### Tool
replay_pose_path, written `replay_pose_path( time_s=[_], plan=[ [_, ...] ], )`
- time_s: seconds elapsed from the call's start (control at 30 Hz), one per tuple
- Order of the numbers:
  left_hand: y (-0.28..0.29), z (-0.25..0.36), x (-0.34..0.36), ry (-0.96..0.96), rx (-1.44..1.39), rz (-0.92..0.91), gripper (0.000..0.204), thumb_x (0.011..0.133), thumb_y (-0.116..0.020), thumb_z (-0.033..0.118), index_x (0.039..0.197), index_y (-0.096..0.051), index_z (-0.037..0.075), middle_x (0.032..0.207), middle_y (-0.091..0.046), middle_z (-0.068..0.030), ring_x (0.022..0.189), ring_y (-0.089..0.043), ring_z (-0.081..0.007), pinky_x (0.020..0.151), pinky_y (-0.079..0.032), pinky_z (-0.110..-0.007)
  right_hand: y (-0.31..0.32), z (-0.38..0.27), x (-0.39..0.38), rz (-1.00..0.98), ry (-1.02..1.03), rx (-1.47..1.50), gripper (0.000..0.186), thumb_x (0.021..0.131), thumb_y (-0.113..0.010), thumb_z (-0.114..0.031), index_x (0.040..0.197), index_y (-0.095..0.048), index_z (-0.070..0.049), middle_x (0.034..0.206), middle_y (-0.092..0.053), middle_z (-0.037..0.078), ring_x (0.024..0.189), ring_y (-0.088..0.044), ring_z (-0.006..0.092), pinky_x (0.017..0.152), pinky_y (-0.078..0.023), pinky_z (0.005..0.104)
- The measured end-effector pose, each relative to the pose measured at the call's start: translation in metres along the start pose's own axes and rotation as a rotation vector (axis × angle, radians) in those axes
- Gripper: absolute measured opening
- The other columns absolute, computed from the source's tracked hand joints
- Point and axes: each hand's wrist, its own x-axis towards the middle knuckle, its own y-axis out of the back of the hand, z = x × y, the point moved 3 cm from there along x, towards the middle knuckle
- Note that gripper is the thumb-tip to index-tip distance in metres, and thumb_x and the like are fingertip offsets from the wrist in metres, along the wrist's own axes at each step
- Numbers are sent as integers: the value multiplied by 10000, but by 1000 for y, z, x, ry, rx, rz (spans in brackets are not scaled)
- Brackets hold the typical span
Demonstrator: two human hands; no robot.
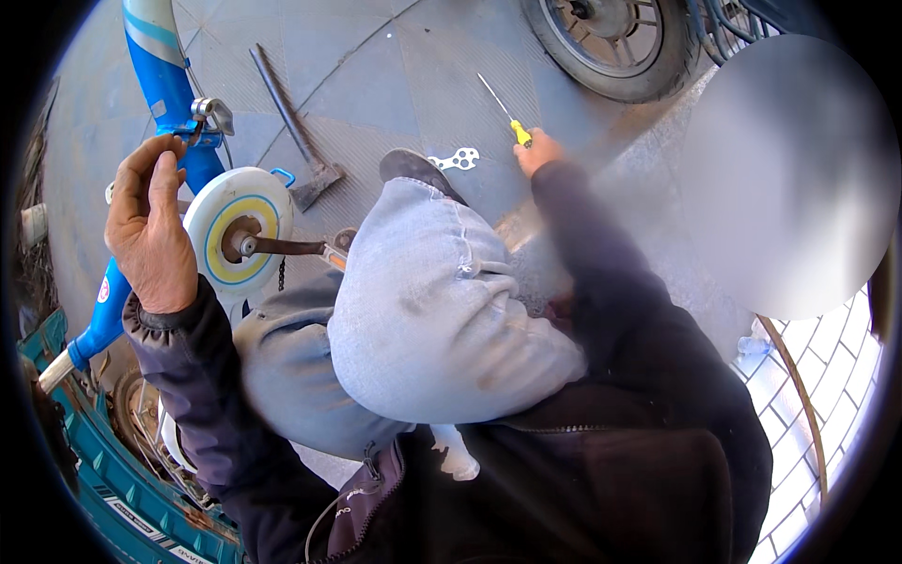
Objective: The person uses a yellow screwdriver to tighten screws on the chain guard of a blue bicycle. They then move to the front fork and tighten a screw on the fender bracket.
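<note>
In the head view, your right hand is closed around the yellow handle of a screwdriver, low over the floor. Its thin metal end points away from you, so the sharp tip is well apart from your fingers and legs, and the fat handle probably gives you a good grip.

Your left hand is up by the blue bike frame, with the fingers bent and the thumb close to them. The fingertips are right at the silver clamp, but I cannot tell if they touch it or pinch something small. The bike is close beside your legs, maybe so you can reach the clamp without stretching.

The white chain guard is just under that hand. A hammer-like tool and a flat spanner with holes lie on the floor past your knees, likely there so you can grab them easily
</note>
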Motion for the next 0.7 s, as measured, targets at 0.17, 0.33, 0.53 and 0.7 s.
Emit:
replay_pose_path(
  time_s=[0.17,0.33,0.53,0.7],
  plan=[
    [9,8,1,-71,101,55,283,952,-556,240,1111,-633,19,1078,-658,-149,1032,-633,-253,913,-502,-365,-24,13,15,-76,58,-104,430,764,-680,-297,1089,-595,-29,1024,-642,228,999,-605,390,851,-481,453],
    [38,7,-9,-118,-20,144,249,951,-556,195,1105,-646,22,1055,-673,-135,1007,-646,-249,897,-515,-350,-35,15,33,-164,69,-57,447,708,-694,-326,1010,-625,-4,987,-646,237,977,-607,395,839,-475,449],
    [67,-17,-89,42,-32,224,160,941,-544,105,1020,-649,15,957,-675,-77,874,-631,-162,796,-502,-290,-48,48,54,-299,96,120,317,771,-703,-196,977,-592,18,660,-610,60,470,-549,137,456,-460,278],
    [58,-73,-228,478,79,123,128,893,-583,103,955,-644,10,879,-660,-102,831,-630,-188,752,-494,-292,-37,47,41,-193,207,-115,329,793,-695,-181,1020,-586,30,671,-610,59,462,-538,126,447,-450,263]
  ],
)
